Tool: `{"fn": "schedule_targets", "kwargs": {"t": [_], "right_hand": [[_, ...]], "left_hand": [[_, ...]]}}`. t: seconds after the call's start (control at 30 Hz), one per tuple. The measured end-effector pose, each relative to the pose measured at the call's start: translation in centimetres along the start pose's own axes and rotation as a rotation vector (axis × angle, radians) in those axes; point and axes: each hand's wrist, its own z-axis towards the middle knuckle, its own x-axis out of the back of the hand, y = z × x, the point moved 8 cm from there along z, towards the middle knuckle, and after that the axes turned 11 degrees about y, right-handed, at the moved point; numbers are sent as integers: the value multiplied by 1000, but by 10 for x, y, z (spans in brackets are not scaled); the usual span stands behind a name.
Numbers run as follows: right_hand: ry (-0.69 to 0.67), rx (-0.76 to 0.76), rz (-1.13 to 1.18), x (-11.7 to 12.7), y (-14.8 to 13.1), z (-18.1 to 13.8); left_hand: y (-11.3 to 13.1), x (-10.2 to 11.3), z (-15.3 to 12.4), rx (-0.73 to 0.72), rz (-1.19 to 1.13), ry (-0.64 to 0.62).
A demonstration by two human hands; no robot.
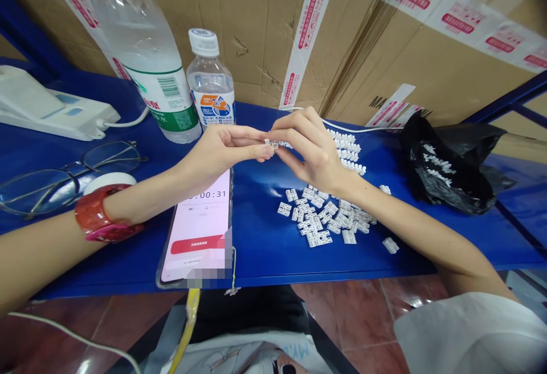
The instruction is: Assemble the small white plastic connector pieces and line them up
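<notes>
Above the blue table, my left hand [233,147] and my right hand [310,149] meet at the fingertips. Both pinch a small white plastic piece [272,145], mostly covered by the fingers. My left thumb and forefinger close on its left side, and my right fingers close on its right. Below my right hand lies a loose pile of small flat white plastic pieces [318,238]. Behind that hand, rows of white strips with bumpy edges [351,146] are partly hidden by it.
A phone [200,231] showing a timer lies under my left forearm. A large bottle [158,77] and a smaller bottle [211,83] stand behind. Glasses [113,156] and a power strip [64,112] are at left. A black bag [465,183] with white pieces sits right, before cardboard boxes [252,20].
</notes>
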Motion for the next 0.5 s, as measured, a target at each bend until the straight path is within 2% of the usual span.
{"fn": "schedule_targets", "kwargs": {"t": [0.13,0.33,0.4,0.5], "right_hand": [[58,81,-29,3,-4,-2],[105,64,20,4,-3,-2],[73,11,106,3,2,0],[-60,-129,233,-8,22,-3]], "left_hand": [[-2,-1,-2,60,-17,4],[-5,-3,-2,142,-64,-28],[-4,-1,1,133,-55,-15],[-1,12,7,86,-18,108]]}}
